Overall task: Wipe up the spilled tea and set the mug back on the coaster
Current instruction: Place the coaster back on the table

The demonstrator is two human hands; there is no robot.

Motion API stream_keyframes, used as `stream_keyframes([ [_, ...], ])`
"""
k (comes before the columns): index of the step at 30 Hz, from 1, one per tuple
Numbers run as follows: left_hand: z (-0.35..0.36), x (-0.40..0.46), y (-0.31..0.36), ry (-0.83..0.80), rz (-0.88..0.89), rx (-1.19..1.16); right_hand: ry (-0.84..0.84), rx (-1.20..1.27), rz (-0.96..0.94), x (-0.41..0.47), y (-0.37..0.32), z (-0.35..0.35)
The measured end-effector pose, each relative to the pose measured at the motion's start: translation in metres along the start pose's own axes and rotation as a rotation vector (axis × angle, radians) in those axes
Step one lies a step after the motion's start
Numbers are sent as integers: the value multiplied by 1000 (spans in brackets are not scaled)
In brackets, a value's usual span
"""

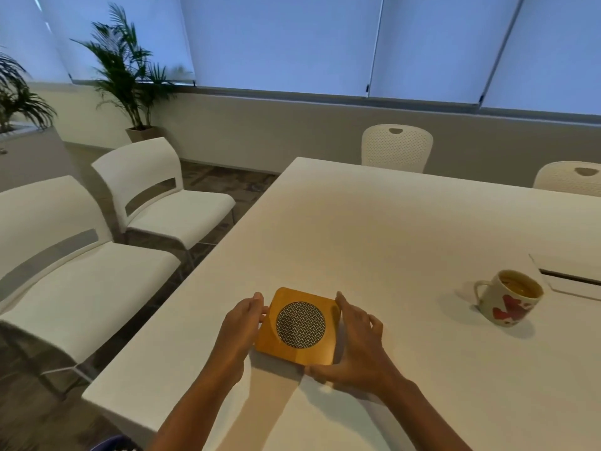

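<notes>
A square wooden coaster [300, 325] with a round woven metal inset lies flat on the white table [374, 229] near its left front corner. My left hand [242, 323] holds the coaster's left edge, fingers against its side. My right hand [356, 345] holds the right edge, with the thumb at the near right corner. A white mug [505, 299] with red flowers stands upright far to the right, handle to the left, with brown tea inside. I see no spilled tea and no cloth.
A recessed cable hatch [572, 281] sits in the tabletop just behind the mug. Two white chairs [156, 203] stand to the left of the table, two more [396, 148] at its far side. Potted palms [130, 76] stand by the window.
</notes>
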State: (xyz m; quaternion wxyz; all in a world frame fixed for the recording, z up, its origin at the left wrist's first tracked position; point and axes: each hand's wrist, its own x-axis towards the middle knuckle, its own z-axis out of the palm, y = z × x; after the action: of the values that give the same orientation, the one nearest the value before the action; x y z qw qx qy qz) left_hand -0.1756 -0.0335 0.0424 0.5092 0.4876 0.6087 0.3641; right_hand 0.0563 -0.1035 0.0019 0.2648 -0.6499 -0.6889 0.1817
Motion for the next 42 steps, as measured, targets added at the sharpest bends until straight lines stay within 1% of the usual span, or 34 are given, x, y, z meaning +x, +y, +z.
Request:
stream_keyframes([
  [6,71,-7,13,-104,-13,-17,7,-16,18,-15,57,-48],
  [11,123,-13,22,-153,-24,-34,5,-37,29,-23,102,-80],
  [20,190,-14,35,-172,-44,-61,-20,-14,45,-27,163,-118],
  [26,205,-8,37,-193,-48,-76,-43,-9,83,-26,180,-122],
  [34,205,2,35,-211,-34,-52,-33,-27,102,-21,186,-115],
  [39,204,9,27,-226,-34,-18,-45,-46,97,-20,191,-111],
  [42,202,12,23,-236,-13,41,-53,-56,100,-20,194,-109],
])
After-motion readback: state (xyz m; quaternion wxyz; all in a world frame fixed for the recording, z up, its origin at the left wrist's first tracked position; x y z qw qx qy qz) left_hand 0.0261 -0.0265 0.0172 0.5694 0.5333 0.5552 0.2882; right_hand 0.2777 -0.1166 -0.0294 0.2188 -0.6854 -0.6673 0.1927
